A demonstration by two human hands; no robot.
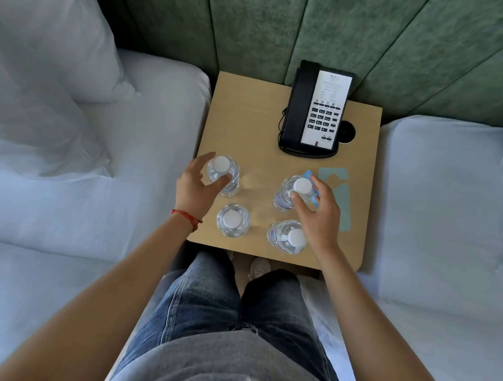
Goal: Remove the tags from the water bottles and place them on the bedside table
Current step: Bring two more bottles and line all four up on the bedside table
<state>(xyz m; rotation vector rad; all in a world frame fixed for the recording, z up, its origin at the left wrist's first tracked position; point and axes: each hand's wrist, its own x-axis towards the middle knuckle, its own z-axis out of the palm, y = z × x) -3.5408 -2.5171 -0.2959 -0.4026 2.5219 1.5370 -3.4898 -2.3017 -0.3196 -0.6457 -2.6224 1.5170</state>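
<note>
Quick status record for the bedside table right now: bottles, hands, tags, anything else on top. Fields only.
surface: bedside table, between two beds
bottles: four, upright, white caps, in a square
far-left bottle: left hand curled around it
far-right bottle: right hand at its cap, a blue tag showing by the fingers
near-left bottle: untouched
near-right bottle: untouched, partly under the right wrist
other items: black phone; pale blue card lying flat at the right
</note>
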